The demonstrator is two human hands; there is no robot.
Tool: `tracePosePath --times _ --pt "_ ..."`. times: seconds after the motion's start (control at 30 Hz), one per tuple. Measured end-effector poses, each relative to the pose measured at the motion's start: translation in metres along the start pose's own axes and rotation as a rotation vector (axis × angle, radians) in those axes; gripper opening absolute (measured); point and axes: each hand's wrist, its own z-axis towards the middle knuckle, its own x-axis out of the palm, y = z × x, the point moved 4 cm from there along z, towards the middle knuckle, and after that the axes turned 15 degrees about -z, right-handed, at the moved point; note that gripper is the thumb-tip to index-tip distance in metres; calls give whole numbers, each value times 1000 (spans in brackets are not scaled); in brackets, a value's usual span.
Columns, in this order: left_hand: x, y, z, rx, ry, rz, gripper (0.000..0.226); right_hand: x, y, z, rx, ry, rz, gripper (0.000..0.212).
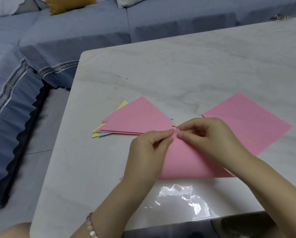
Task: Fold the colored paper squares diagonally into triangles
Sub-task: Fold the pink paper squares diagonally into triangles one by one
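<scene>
A pink paper sheet (pixel 186 162) lies bent over on itself near the table's front edge, its fold rounded and its top corner under my fingers. My left hand (pixel 149 152) and my right hand (pixel 207 136) both pinch that corner, fingertips almost touching. To the left lies a pile of folded triangles (pixel 135 117), pink on top with yellow and blue edges showing beneath. To the right a stack of flat pink squares (pixel 252 124) lies partly under my right wrist.
The white marble table (pixel 178 66) has a rounded left corner and a glossy front edge with glare. A blue sofa (pixel 40 40) wraps around the left and far sides. A small metallic object (pixel 279 18) sits at the far right edge.
</scene>
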Motion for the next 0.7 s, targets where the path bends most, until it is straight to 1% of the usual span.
tracePosePath --times 0.03,0.17,0.27,0.3,0.37,0.4,0.5,0.53,0.6,0.63,0.7 --pt "1 3 4 6 5 16 23 1 -1 8 -9 29 -41 12" --pt "1 18 28 14 2 110 21 8 -3 43 -42 124 -189 23" --pt "1 37 40 58 21 339 30 26 -19 68 -5 221 -211 28" --pt "2 43 39 100 31 440 33 34 -27 73 23 251 -217 24" --pt "5 55 32 258 33 633 36 47 -43 82 77 283 -227 13" --pt "7 61 27 324 46 682 36 52 -48 84 101 294 -229 15" --pt "14 81 7 424 157 738 32 58 -55 90 149 325 -228 22" --pt "15 86 1 424 204 765 36 59 -54 91 154 332 -234 27" --pt "16 94 -9 407 301 837 52 60 -55 93 164 329 -242 34" --pt "16 97 -12 384 342 872 57 60 -56 94 170 323 -243 33" --pt "14 104 -18 316 417 935 61 61 -58 94 182 315 -250 24"
